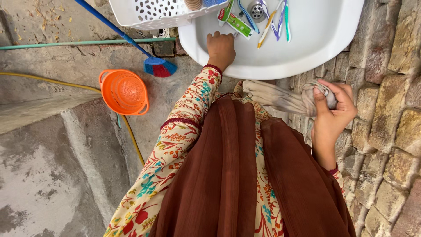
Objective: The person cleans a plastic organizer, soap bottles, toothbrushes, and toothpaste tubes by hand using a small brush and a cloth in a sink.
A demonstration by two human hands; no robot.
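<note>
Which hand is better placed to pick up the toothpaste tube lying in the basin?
Left. The left hand rests inside the white basin, beside the toothpaste tube; the right hand grips a grey cloth.

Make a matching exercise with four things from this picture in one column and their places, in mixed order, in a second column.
Things:
1. grey crumpled cloth
2. round orange plastic strainer
3. white perforated plastic basket
4. left hand

Places:
A. on the concrete floor
B. on the rim of the white basin
C. in the right hand
D. inside the basin, near the toothpaste tube

Pairs: 1-C, 2-A, 3-B, 4-D
</note>
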